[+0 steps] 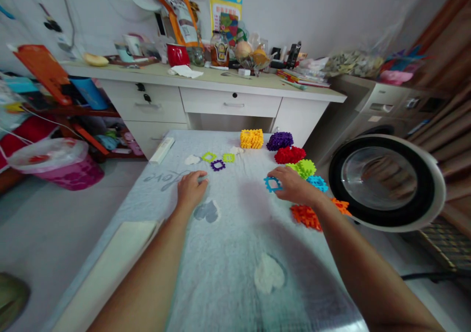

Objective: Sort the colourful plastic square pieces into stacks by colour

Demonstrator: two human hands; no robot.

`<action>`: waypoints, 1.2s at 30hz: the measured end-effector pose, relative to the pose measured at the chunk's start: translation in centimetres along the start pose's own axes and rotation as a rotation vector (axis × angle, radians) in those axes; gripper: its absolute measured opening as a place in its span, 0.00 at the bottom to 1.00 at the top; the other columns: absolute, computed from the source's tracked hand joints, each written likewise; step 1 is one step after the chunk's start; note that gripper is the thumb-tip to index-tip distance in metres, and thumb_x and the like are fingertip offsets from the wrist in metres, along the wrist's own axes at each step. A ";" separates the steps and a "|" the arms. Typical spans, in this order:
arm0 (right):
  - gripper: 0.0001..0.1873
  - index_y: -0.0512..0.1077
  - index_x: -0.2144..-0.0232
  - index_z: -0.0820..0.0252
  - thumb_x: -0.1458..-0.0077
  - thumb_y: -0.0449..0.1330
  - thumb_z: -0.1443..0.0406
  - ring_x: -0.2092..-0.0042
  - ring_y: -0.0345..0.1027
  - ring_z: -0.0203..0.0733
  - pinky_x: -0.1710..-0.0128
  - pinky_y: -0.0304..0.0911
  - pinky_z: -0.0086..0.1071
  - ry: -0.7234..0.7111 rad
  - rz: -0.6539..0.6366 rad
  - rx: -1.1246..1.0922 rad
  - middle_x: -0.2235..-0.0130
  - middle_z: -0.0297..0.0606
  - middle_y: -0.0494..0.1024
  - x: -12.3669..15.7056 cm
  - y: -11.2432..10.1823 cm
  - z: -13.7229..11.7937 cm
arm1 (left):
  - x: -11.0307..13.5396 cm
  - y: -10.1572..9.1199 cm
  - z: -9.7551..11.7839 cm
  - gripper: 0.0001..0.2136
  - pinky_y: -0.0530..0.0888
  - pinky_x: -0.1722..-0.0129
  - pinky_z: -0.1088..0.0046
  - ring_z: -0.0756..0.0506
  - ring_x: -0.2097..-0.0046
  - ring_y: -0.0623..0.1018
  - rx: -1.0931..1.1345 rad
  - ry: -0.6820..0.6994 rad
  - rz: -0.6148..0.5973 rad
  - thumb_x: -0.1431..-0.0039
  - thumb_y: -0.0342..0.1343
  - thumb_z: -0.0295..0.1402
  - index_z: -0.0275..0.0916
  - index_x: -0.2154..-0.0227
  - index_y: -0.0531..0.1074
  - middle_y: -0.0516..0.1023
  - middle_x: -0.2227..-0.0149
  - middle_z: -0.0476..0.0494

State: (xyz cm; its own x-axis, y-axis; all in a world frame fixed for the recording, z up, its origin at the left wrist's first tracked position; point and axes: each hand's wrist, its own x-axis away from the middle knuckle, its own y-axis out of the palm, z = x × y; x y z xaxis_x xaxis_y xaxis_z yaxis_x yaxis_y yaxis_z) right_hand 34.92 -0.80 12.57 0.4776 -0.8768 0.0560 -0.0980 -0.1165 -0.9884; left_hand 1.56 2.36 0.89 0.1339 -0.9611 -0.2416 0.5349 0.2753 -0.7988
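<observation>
My right hand point(293, 185) pinches a flat light-blue square frame with toothed edges point(268, 185), held just above the cloth. My left hand point(191, 191) rests on the cloth with curled fingers, a small gap showing between thumb and index finger; I see nothing held there. Beyond it lie two lime-green frames point(209, 156) and a purple frame point(218, 165). Along the right side sit piles of like pieces: yellow point(251, 139), purple point(280, 141), red point(290, 155), lime green point(303, 168), blue point(318, 183) and orange point(306, 217), the last partly behind my right forearm.
A grey-blue cloth with heart prints point(235, 253) covers the table. A white box point(162, 150) lies at its far left corner. Behind stands a cluttered white desk point(231, 105). A washing machine with its round door open point(386, 182) is close on the right; a pink bin point(69, 172) stands left.
</observation>
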 end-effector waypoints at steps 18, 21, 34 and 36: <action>0.32 0.73 0.43 0.55 0.54 0.62 0.68 0.36 0.53 0.63 0.38 0.52 0.54 0.247 0.084 0.231 0.35 0.46 0.64 5.2 0.9 7.6 | -0.2 0.0 -0.2 0.17 0.68 0.43 0.61 0.39 0.47 0.75 -0.014 -0.006 -0.020 0.43 0.50 0.39 0.41 0.54 0.77 0.80 0.51 0.41; 0.33 0.73 0.43 0.54 0.54 0.62 0.69 0.37 0.54 0.64 0.39 0.52 0.56 0.249 0.076 0.237 0.35 0.46 0.65 5.3 1.1 7.9 | -0.2 0.1 -0.3 0.17 0.68 0.43 0.61 0.39 0.47 0.75 -0.013 -0.003 -0.018 0.43 0.50 0.39 0.41 0.54 0.77 0.80 0.51 0.41; 0.27 0.70 0.42 0.58 0.44 0.62 0.63 0.38 0.59 0.55 0.39 0.56 0.49 -0.053 0.071 0.031 0.37 0.47 0.67 -6.1 0.9 -2.5 | 0.0 -0.2 0.3 0.16 0.68 0.43 0.60 0.39 0.48 0.75 -0.008 -0.012 -0.010 0.42 0.51 0.36 0.42 0.54 0.77 0.80 0.51 0.43; 0.24 0.71 0.43 0.59 0.42 0.58 0.66 0.40 0.63 0.53 0.40 0.58 0.47 -0.023 0.023 -0.016 0.39 0.47 0.71 -10.1 2.6 -3.9 | 0.0 -0.2 0.3 0.15 0.68 0.43 0.60 0.39 0.48 0.75 -0.004 -0.014 -0.008 0.42 0.52 0.36 0.42 0.55 0.77 0.80 0.51 0.43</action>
State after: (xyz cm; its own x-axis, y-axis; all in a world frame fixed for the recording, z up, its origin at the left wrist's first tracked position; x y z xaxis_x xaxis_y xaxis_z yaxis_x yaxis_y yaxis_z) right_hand 26.46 5.96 10.03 0.4952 -0.8683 0.0295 -0.1229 -0.1036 -0.9870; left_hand 1.73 2.24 1.25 0.1414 -0.9635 -0.2274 0.5327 0.2677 -0.8028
